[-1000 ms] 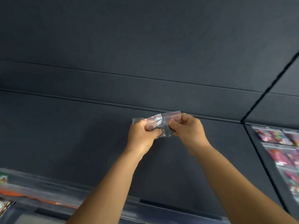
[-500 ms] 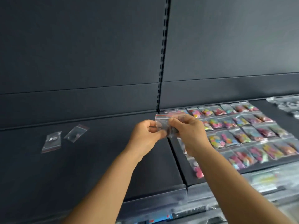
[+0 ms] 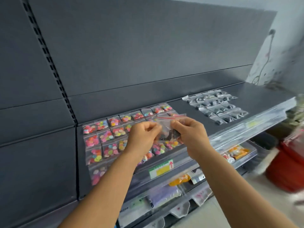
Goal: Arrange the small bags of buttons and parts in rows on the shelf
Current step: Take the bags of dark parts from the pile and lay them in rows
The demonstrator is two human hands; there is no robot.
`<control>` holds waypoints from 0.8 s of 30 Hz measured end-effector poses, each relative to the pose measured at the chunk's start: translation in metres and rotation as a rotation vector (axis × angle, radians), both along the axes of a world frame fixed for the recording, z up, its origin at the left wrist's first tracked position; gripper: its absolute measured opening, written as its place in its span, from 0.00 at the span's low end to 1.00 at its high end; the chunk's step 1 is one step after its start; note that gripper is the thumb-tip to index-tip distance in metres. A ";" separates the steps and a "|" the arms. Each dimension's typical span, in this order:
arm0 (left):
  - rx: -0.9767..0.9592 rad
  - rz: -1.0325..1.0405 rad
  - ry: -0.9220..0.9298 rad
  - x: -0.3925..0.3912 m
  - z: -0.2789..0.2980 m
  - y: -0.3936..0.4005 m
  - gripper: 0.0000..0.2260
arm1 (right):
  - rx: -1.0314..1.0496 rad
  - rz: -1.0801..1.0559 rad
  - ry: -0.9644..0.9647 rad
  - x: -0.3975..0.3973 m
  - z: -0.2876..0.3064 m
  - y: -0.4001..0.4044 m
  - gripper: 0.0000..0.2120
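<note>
My left hand (image 3: pixel 143 137) and my right hand (image 3: pixel 189 134) both pinch a small clear zip bag (image 3: pixel 166 127) with a red seal line and dark parts inside. I hold it in the air over the dark shelf (image 3: pixel 197 122). Beneath my hands, rows of small bags of colourful buttons (image 3: pixel 105 137) lie flat on the shelf. Further right, a block of small bags with dark parts (image 3: pixel 215 105) lies in rows.
A clear price strip with a green and yellow label (image 3: pixel 161 168) runs along the shelf front. Lower shelves hold packaged goods (image 3: pixel 166 193). A red bucket (image 3: pixel 289 167) stands on the floor at right. A slotted upright (image 3: pixel 49 63) divides the dark back panel.
The view has swung right along the shelf, from bare shelf to the rows of button bags and the dark-part bags. Both hands have kept hold of the small bag throughout.
</note>
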State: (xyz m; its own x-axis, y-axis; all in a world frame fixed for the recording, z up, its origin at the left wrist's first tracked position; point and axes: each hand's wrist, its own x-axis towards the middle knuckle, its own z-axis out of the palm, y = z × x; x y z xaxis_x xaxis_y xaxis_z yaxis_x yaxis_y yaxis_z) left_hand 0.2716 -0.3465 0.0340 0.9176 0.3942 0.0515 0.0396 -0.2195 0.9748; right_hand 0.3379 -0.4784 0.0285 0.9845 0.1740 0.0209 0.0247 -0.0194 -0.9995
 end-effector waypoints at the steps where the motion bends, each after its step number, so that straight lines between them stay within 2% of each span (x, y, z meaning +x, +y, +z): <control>1: -0.004 -0.006 0.001 0.007 0.001 -0.014 0.08 | 0.006 -0.012 -0.001 0.004 0.001 -0.014 0.11; 8: -0.046 -0.077 0.024 0.054 0.003 -0.084 0.09 | 0.090 -0.066 0.049 0.031 0.007 -0.086 0.09; 13: -0.093 -0.223 -0.014 0.098 0.004 -0.129 0.05 | 0.123 -0.193 0.087 0.058 0.004 -0.128 0.07; 18: -0.119 -0.348 -0.005 0.150 -0.004 -0.167 0.04 | 0.092 -0.263 0.044 0.099 -0.004 -0.168 0.07; 24: -0.152 -0.311 0.002 0.236 -0.014 -0.197 0.06 | 0.131 -0.231 0.112 0.170 -0.008 -0.201 0.06</control>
